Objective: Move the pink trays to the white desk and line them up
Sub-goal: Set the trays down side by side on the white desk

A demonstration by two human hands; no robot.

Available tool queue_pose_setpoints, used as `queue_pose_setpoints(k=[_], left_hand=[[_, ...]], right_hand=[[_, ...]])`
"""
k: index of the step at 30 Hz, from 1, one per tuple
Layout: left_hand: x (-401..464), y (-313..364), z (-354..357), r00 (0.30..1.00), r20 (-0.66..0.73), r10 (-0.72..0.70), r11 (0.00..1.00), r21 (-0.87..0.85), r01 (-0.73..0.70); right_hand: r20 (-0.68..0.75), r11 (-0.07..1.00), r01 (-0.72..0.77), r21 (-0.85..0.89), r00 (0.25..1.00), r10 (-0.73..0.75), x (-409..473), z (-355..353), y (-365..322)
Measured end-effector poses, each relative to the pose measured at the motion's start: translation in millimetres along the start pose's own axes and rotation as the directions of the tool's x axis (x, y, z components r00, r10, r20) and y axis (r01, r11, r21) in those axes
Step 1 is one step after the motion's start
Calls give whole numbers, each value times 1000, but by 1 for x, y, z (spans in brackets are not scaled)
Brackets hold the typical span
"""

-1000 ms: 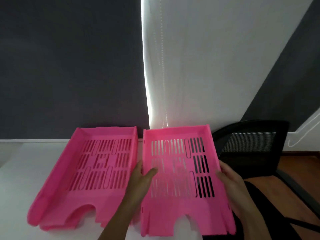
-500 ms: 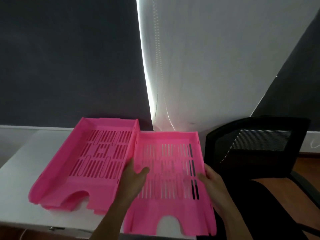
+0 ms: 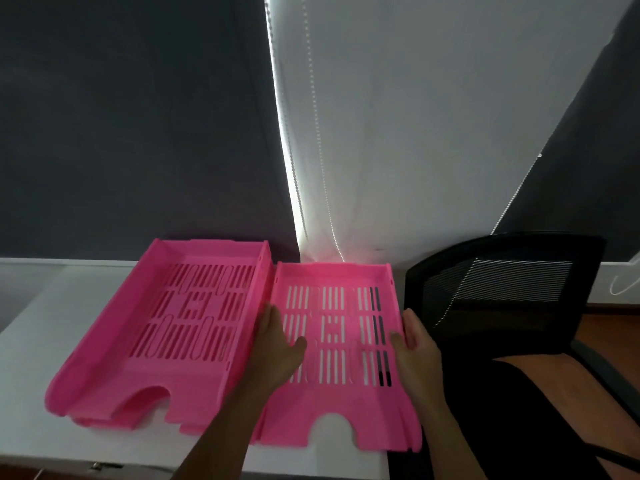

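Two bare forearms rise from the bottom edge of the frame over the near edge of the white tabletop (image 3: 45, 344). The left hand (image 3: 277, 348) clasps the left wall of the right-hand pink slotted plastic tray (image 3: 337, 344) in the lower centre, its thumb lying inside on the slotted floor and its fingers (image 3: 266, 317) wrapped over the rim, in the narrow gap beside the neighbouring tray. The right hand (image 3: 415, 344) clasps the same tray's right wall, thumb inside and the other fingers curled around the outer side. This tray lies flat at the tabletop's right end, its right edge about level with the end of the tabletop, and its scooped front faces the viewer.

Just beside it, at lower left, the left-hand pink slotted plastic tray (image 3: 187, 317) sits angled slightly, its back end reaching farther up the frame; a second pink edge shows beneath its front, so it may be stacked, though that is unclear. Its right wall is close against the held tray's left wall.

At right stands a black mesh-backed office chair (image 3: 502, 292). Behind, a dark grey blind (image 3: 131, 116) fills the upper left and a white blind (image 3: 415, 116) with bead chains the upper centre.
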State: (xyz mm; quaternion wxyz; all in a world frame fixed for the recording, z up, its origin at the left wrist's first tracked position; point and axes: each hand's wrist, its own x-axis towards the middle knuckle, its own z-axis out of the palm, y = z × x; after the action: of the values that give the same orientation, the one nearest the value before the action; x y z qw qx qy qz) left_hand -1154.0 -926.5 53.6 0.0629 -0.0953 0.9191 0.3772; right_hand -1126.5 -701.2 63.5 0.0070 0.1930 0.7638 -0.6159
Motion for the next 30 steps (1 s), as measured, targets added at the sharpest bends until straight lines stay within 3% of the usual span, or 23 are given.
queue_pose_setpoints(k=[7,11,16,20,24,28,30], left_hand=[[-18,0,1,989,25,144,985,-95,-141],[-21,4,-27,968,-60,243,962,-116,-249],[-15,-5,-88,906,-227,357,924,-56,-379],[5,-43,-149,895,-304,327,937,-18,-348],[30,-112,-220,931,-306,199,971,-67,-230],[50,-174,-266,990,-63,-124,981,-158,113],[50,-184,-265,993,97,-70,943,-319,98]], right_hand=[[-176,995,94,-19,980,-95,-14,17,-8],[-220,993,111,-24,969,-114,-13,32,-25],[-156,986,167,19,974,-162,-17,68,-53],[-58,985,173,0,983,-173,-27,121,-64],[66,991,136,3,989,-136,-36,181,-69],[147,998,52,-23,988,-48,-43,229,-74],[147,998,25,-55,989,-16,-49,248,-76]])
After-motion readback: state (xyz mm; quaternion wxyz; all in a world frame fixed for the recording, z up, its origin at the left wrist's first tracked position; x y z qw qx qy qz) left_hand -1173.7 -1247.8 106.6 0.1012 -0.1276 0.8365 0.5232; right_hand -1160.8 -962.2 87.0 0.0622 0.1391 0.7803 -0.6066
